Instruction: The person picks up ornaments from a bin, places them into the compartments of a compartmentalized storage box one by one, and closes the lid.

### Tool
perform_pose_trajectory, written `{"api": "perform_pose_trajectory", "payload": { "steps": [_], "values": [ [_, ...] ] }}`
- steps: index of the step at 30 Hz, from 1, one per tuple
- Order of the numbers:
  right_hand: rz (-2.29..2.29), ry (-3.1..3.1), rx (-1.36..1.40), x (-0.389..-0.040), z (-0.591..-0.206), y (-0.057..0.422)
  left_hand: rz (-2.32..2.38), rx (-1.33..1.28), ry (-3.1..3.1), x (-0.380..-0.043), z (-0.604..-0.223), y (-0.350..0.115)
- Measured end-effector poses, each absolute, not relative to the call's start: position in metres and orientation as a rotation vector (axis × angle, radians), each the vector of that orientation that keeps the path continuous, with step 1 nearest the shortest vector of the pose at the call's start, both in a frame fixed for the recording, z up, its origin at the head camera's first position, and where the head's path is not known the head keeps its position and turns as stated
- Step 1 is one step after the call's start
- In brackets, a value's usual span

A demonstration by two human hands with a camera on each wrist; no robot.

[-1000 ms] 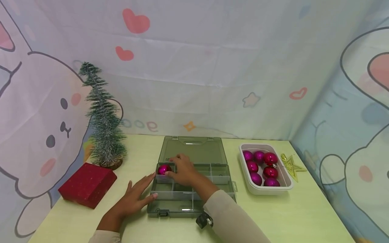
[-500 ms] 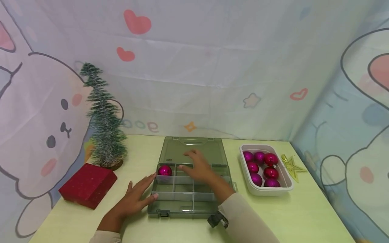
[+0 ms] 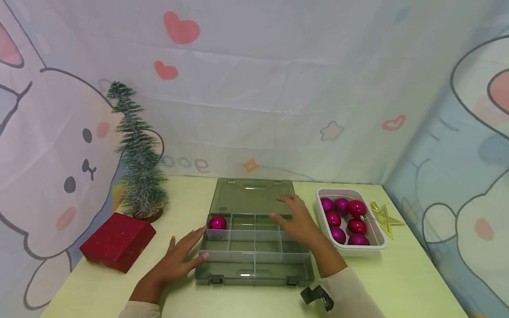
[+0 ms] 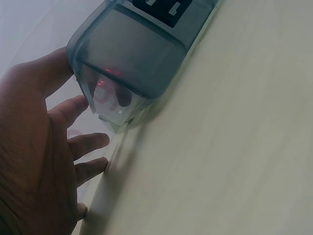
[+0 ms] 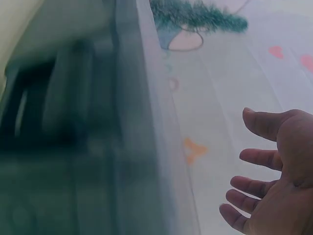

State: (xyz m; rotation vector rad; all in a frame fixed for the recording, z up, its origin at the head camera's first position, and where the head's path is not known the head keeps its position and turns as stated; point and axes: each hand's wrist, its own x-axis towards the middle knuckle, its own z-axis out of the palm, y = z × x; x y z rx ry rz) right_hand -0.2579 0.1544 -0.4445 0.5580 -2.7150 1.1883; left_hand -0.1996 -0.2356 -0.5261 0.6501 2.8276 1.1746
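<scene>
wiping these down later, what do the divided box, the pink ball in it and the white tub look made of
Divided box: tinted plastic, it seems; smooth, see-through grey-green walls with bright highlights.
Pink ball: glossy, with a sharp highlight; could be plastic or glass, the look leaves it open.
White tub: probably plastic; opaque, smooth, with a rounded rim.

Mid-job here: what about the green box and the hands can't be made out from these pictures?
Head view: part of the back row of the green box, behind the right hand.
Head view: lettering on the lid, too small to read.
Head view: the right sleeve, cut off by the bottom edge.
Left wrist view: contents of the green box, hazy through its wall.
Right wrist view: details of the green box, blurred.
</scene>
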Motion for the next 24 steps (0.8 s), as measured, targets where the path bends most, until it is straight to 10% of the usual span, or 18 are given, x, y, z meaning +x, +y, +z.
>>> {"api": "perform_pose_trajectory", "payload": {
  "steps": [24],
  "values": [
    [1.096,-2.555,0.276,-0.246,-0.443,0.287,1.188,0.644,2.834,-0.197,-0.524,-0.233]
  ]
}}
